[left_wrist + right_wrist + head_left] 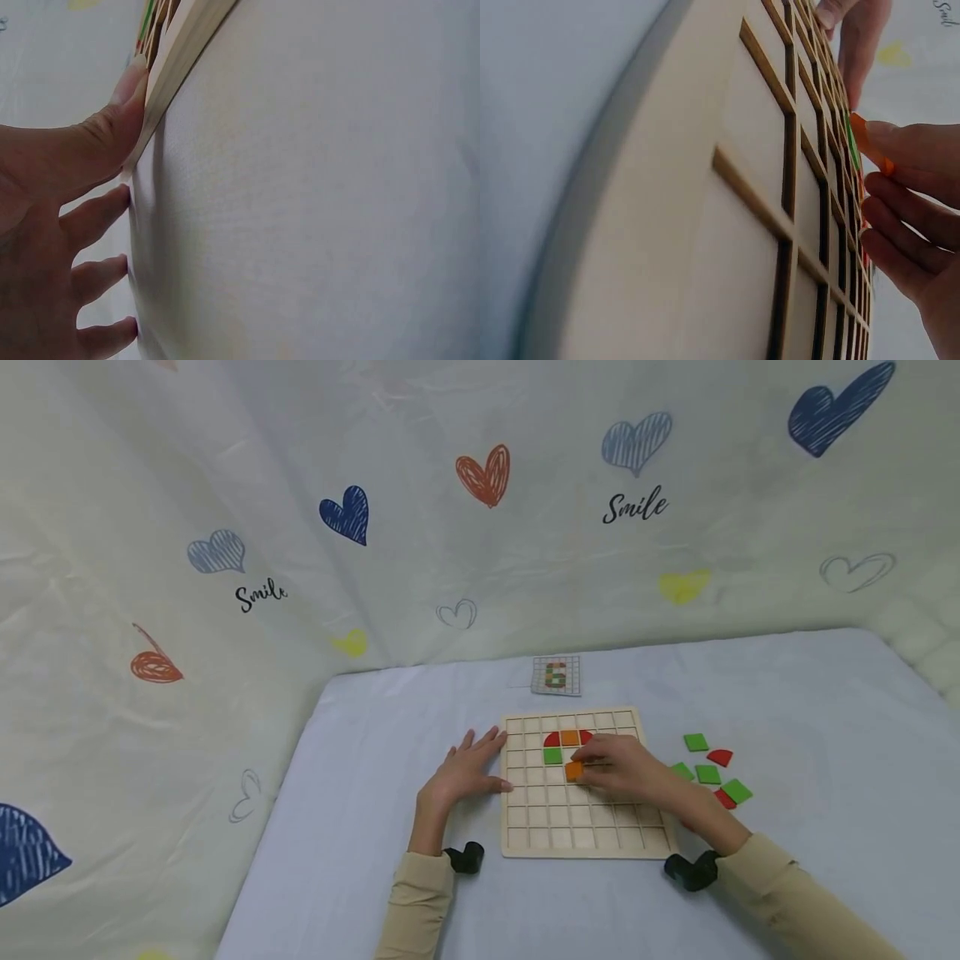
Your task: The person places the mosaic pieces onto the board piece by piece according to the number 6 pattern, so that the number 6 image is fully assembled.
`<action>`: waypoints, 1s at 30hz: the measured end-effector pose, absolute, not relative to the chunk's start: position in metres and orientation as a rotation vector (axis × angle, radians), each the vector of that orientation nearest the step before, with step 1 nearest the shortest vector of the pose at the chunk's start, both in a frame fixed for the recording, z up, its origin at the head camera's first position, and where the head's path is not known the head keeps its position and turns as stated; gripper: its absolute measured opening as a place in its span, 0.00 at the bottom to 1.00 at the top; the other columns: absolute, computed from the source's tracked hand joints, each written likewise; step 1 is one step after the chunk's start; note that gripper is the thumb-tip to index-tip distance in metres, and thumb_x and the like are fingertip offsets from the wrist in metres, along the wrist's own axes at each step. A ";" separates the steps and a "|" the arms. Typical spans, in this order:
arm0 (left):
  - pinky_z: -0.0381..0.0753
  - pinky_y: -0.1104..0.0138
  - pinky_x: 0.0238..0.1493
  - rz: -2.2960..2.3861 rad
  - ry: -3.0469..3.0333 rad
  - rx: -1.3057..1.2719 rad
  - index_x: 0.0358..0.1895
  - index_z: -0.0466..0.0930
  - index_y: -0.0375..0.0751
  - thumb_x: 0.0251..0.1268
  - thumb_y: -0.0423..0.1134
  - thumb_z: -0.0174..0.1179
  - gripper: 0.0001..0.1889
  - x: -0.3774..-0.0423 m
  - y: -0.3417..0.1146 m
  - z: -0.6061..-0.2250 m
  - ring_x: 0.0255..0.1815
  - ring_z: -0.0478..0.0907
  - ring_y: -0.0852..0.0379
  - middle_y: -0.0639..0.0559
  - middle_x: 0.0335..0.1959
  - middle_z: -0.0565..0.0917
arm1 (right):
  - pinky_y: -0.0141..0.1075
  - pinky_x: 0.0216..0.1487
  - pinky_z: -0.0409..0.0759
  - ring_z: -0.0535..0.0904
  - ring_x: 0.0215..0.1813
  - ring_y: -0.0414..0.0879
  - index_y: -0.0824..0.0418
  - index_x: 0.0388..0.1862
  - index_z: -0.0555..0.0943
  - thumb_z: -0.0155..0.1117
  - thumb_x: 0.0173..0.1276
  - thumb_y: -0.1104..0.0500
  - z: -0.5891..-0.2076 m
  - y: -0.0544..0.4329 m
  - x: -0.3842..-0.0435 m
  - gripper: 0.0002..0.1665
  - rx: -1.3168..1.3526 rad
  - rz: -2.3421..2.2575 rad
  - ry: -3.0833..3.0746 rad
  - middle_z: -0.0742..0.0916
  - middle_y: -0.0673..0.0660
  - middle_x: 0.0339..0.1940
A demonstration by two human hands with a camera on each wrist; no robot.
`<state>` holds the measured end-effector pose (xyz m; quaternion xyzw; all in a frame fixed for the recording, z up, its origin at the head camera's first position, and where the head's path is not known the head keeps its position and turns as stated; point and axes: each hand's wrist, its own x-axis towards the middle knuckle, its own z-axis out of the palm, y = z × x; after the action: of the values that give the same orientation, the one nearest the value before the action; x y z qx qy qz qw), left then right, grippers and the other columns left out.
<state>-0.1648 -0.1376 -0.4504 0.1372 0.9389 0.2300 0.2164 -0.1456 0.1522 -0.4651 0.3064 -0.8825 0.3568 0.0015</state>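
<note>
A wooden grid board point(540, 841) lies flat on the white-covered table. In its upper cells sit a red quarter-round tile point(552, 740), an orange square tile point(570, 737), another red tile point(587, 737) and a green square tile point(552, 756). My right hand point(618, 767) pinches an orange tile point(871, 146) between thumb and fingers, close over the board below the placed row. At the board's left edge rests my left hand point(465, 770), fingers spread. In the left wrist view its thumb point(129, 86) touches the board's rim and the fingertips meet the cloth.
Several loose green tiles point(696, 742) and red tiles point(720, 757) lie right of the board. A small printed pattern card point(557, 676) lies behind it. Black wrist devices point(692, 870) sit by both sleeves. A curtain with hearts point(483, 475) hangs behind the table.
</note>
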 end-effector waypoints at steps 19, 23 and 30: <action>0.43 0.39 0.82 0.635 2.604 0.383 0.83 0.57 0.54 0.63 0.51 0.72 0.47 -0.165 -0.137 -0.449 0.87 0.40 0.40 0.56 0.85 0.54 | 0.36 0.39 0.78 0.76 0.37 0.42 0.59 0.44 0.90 0.78 0.61 0.60 -0.464 0.121 -0.148 0.12 0.850 0.931 -2.946 0.86 0.49 0.36; 0.43 0.39 0.83 0.625 2.609 0.379 0.82 0.58 0.53 0.63 0.51 0.72 0.46 -0.164 -0.136 -0.448 0.87 0.40 0.40 0.56 0.85 0.54 | 0.38 0.41 0.80 0.77 0.38 0.42 0.59 0.44 0.90 0.78 0.61 0.60 -0.463 0.119 -0.147 0.12 0.857 0.895 -2.944 0.86 0.50 0.37; 0.43 0.39 0.82 0.632 2.609 0.358 0.82 0.59 0.52 0.62 0.50 0.73 0.46 -0.164 -0.136 -0.449 0.87 0.40 0.41 0.56 0.84 0.55 | 0.40 0.44 0.81 0.78 0.40 0.43 0.60 0.44 0.90 0.78 0.60 0.62 -0.463 0.119 -0.145 0.13 0.882 0.878 -2.932 0.88 0.51 0.37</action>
<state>-0.1637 -0.1358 -0.4486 0.1292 0.9408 0.2280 0.2148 -0.1454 0.1191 -0.4629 0.2770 -0.9202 0.2756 -0.0217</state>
